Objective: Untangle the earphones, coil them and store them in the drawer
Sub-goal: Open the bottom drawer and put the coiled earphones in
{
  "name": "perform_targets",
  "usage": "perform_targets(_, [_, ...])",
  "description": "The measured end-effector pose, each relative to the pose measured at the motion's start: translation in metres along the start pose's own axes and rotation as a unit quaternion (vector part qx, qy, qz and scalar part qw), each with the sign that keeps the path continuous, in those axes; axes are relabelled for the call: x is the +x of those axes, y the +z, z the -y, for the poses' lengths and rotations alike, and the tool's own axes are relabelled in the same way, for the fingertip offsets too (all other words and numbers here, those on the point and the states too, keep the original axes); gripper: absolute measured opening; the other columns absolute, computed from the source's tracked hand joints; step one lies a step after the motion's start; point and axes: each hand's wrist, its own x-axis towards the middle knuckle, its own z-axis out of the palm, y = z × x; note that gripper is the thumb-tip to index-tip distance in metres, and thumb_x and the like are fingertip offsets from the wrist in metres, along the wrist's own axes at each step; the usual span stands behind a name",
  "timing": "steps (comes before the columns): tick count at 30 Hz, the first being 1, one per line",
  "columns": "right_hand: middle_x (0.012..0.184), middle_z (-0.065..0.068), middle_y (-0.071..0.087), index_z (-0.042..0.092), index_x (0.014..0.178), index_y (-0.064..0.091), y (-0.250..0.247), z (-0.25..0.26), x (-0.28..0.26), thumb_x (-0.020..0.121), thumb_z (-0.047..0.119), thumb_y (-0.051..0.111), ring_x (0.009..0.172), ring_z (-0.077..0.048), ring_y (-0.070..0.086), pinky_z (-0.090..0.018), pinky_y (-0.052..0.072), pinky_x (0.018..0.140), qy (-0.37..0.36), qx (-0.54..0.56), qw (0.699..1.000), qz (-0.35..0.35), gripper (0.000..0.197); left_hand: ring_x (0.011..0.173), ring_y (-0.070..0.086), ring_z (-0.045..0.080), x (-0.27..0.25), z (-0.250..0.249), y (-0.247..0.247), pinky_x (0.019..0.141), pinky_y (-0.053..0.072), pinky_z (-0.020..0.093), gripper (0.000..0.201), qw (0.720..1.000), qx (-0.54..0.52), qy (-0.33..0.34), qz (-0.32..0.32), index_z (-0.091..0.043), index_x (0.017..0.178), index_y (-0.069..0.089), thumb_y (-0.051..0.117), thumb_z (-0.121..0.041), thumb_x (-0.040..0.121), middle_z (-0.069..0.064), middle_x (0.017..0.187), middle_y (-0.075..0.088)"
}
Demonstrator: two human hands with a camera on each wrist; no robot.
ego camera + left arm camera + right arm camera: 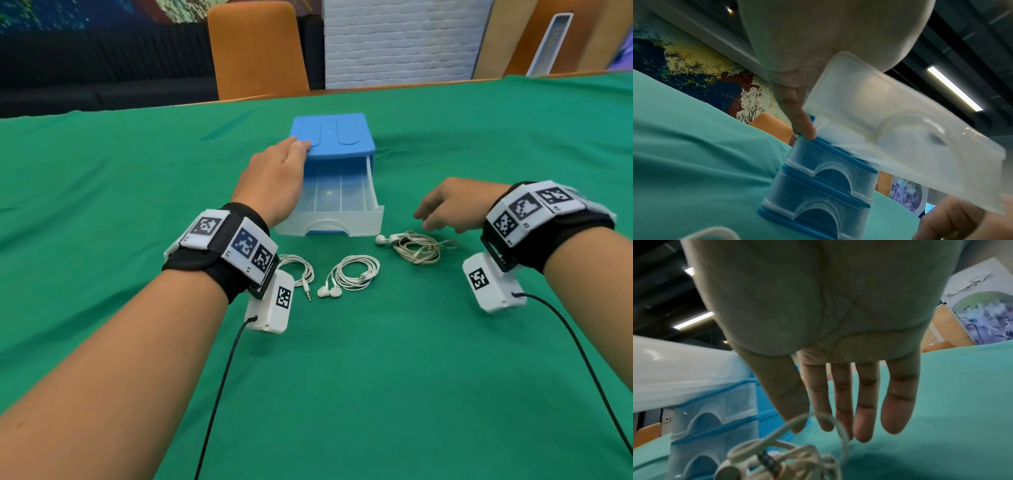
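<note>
Left grip: the left hand [274, 178] rests on the blue top of the drawer unit [332, 135], fingers laid fairly straight along its near left edge, steadying it; it clasps nothing.
Right grip: the right hand [452, 205] hovers palm down with relaxed, spread fingers [865, 410] just above the tangled earphones [416, 246]; it holds nothing yet.
Task's thing: the tangled earphones lie on the desk [342, 377] just to the right of the drawer front, cord bunched in a loose knot, one bud pointing toward the drawer.
Other sets: two neatly coiled earphones [352, 274] lie nearer the person; the left one is partly hidden behind the left wrist camera.
Drawer: the top drawer [330, 209] stands pulled out and looks empty; the two drawers below it are shut.
Step in hand: likely reaching for the tangled set.
Doing it well: pinch the bundle near a bud, lift it free of the desk, find the plug end and draw loops apart gently, not tugging, since thin cord tightens into knots.
Caution: keep the left hand steadying the unit, as it seems light.
</note>
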Motion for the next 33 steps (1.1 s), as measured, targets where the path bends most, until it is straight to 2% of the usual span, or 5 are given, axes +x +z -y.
perform_targets(4, [0.097, -0.003, 0.072, 0.023, 0.107, 0.074, 0.007, -0.002, 0.001, 0.081, 0.025, 0.080, 0.091, -0.027, 0.070, -0.040, 0.060, 0.083, -0.011, -0.021, 1.000, -0.001, 0.027, 0.139, 0.042, 0.021, 0.002, 0.001, 0.001, 0.109, 0.030, 0.033, 0.049, 1.000, 0.006, 0.000, 0.004, -0.024, 0.138, 0.058, 0.026, -0.036, 0.103, -0.001, 0.149, 0.051])
perform_targets(9, [0.079, 0.007, 0.067, 0.021, 0.097, 0.077, 0.014, 0.003, 0.001, 0.082, 0.020, 0.079, 0.070, -0.012, 0.059, -0.026, 0.046, 0.067, -0.031, -0.054, 0.998, -0.031, 0.015, 0.140, 0.041, 0.021, 0.002, 0.001, 0.000, 0.111, 0.029, 0.035, 0.050, 1.000, 0.012, -0.001, 0.008, -0.023, 0.139, 0.058, 0.026, -0.034, 0.102, -0.001, 0.150, 0.050])
perform_targets(18, [0.075, 0.002, 0.065, 0.020, 0.074, 0.067, 0.024, 0.016, -0.006, 0.081, 0.016, 0.076, 0.073, -0.018, 0.059, -0.024, 0.044, 0.063, -0.046, -0.126, 0.990, -0.037, 0.013, 0.138, 0.043, 0.024, 0.001, 0.000, 0.001, 0.109, 0.031, 0.036, 0.051, 1.000, 0.021, 0.000, 0.006, -0.024, 0.138, 0.058, 0.026, -0.035, 0.100, 0.000, 0.149, 0.051])
perform_targets(27, [0.084, -0.005, 0.063, 0.020, 0.079, 0.061, 0.033, 0.026, -0.010, 0.082, 0.007, 0.065, 0.086, -0.030, 0.063, -0.030, 0.050, 0.070, -0.082, -0.172, 0.980, -0.049, 0.013, 0.129, 0.049, 0.027, 0.000, -0.002, 0.000, 0.102, 0.035, 0.037, 0.053, 1.000, 0.020, 0.001, 0.006, -0.016, 0.128, 0.064, 0.025, -0.037, 0.099, 0.009, 0.138, 0.059])
perform_targets(33, [0.074, -0.005, 0.063, 0.022, 0.069, 0.058, 0.008, 0.030, -0.019, 0.078, 0.003, 0.067, 0.075, -0.030, 0.062, -0.031, 0.049, 0.066, -0.116, -0.156, 0.975, -0.111, 0.023, 0.132, 0.047, 0.027, -0.001, -0.004, -0.002, 0.105, 0.034, 0.038, 0.063, 0.999, 0.027, -0.002, 0.018, -0.019, 0.133, 0.061, 0.020, -0.043, 0.091, 0.007, 0.142, 0.056])
